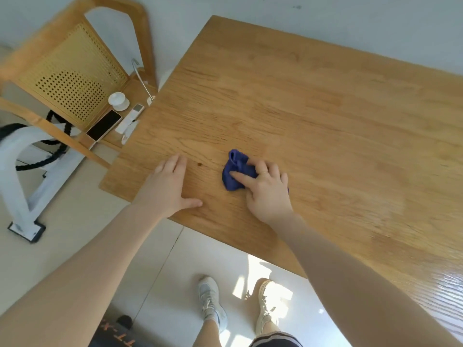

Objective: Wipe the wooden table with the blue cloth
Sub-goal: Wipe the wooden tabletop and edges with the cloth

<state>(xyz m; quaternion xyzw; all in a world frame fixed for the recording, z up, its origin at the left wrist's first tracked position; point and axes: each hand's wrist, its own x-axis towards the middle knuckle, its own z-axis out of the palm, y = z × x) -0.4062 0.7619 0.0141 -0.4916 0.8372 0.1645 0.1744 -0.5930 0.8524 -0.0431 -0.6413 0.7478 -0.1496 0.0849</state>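
A big wooden table fills the middle and right. A bunched-up blue cloth lies on it near the close edge, with the right hand on top of it. The left hand lies flat on the wood, just left of the cloth. Between them is a small dark spot. Bright light shines on the table at the near right.
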